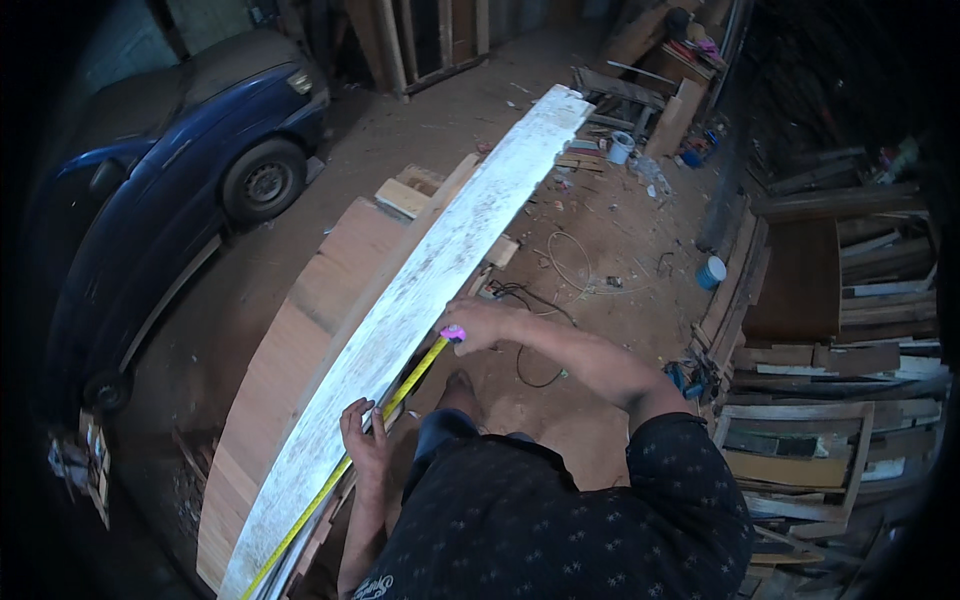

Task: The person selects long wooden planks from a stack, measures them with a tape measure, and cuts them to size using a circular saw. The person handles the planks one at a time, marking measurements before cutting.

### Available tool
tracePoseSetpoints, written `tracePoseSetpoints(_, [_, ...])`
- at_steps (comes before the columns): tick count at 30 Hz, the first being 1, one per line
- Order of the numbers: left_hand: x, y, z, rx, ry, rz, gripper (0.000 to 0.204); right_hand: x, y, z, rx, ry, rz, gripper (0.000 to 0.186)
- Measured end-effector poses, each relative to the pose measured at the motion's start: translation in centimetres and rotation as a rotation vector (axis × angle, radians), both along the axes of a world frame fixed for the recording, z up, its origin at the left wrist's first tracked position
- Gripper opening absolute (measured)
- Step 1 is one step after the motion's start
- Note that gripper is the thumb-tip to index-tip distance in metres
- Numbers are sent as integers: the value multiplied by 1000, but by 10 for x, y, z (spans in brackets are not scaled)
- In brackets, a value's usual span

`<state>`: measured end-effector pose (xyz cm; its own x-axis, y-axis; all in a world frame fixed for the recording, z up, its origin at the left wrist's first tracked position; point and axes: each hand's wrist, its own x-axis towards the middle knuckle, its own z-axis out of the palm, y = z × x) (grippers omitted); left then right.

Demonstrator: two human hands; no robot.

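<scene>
Tape measure (453, 334) in play, pink case clasped by the right hand's (478, 323) grip, right beside the whitish board's (420, 265) edge! Yellow blade (318, 490) runs down toward the near end, past the left hand (366, 440), fingertips at the board's edge; whether that grip pinches the blade, I can't tell. Blue car (190, 150) over on the left!

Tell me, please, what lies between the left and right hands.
In the head view, the yellow tape blade lies there, along the edge of the whitish board.
</scene>
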<state>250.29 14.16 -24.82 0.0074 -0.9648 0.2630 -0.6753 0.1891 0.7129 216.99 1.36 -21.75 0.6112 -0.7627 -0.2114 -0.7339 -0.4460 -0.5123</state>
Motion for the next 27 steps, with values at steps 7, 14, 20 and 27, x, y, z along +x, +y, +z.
tracePoseSetpoints(7, [-109,-110,-20,127,-43,-156,21,-142,-96,20,-47,58,-59,57])
tracePoseSetpoints(14, [-238,-217,26,387,13,-328,29,-290,-193,65,-30,117,-211,57])
tracePoseSetpoints(20, [-265,-266,9,383,-152,-319,24,-418,-281,89,-59,221,-349,62])
tracePoseSetpoints(27, [-315,-290,-8,362,-93,-107,20,-517,-355,52,80,228,-314,65])
